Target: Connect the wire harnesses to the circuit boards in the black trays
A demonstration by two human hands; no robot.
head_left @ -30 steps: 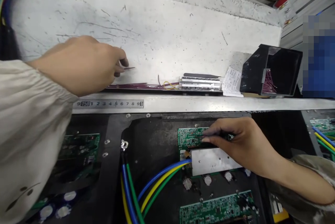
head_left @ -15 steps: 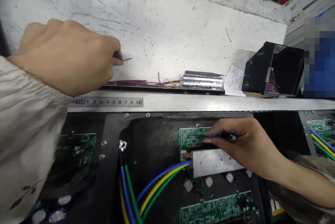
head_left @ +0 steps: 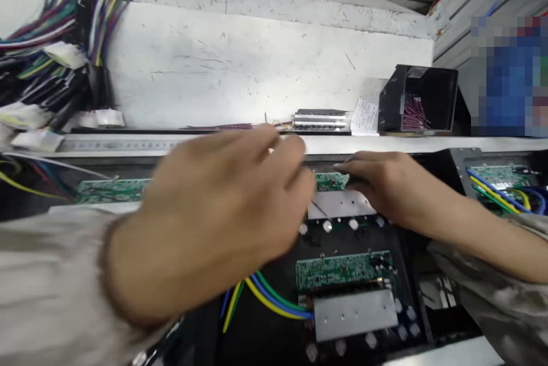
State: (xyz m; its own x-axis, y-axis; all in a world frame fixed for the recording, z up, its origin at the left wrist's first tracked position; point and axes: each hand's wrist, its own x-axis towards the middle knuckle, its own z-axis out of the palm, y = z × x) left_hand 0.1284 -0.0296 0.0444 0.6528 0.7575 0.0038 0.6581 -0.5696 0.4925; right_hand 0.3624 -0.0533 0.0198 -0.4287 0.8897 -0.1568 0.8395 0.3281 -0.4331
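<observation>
Left hand [head_left: 226, 200], blurred mid-frame, pinches thin wire [head_left: 319, 208]; right hand [head_left: 389, 186] at circuit board [head_left: 327, 181] right of centre, grip unclear. Wire could snag on metal plate [head_left: 345, 205] if moved hastily.

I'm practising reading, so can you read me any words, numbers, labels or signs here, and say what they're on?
Nothing reads clearly.
Ruler strip: numbers, too blurred.
Paper slip: writing, too small.
Green circuit board: any print is too small.
White tags: no text shows.
</observation>
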